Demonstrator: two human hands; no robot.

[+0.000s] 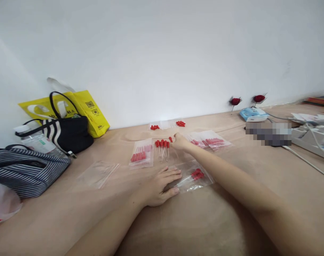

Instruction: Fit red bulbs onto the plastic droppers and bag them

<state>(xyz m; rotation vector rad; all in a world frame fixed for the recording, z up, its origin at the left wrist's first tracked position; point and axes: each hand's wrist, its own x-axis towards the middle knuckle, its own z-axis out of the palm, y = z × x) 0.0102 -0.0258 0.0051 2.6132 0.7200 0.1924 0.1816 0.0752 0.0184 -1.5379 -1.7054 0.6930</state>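
My left hand lies with its fingers spread on the left part of a clear plastic bag, which contains several red-topped droppers. Farther forward, my right hand has its fingers closed at a single red dropper top. Just left of it, several loose droppers lie side by side, red ends away from me. Filled bags of droppers lie to their left, and more filled bags are on the right. Flat clear bags rest at the left.
Small red pieces lie near the wall on clear plastic. A yellow bag, a black bag and a striped pouch stand at the left. A blue packet, cables and a power strip are at the right.
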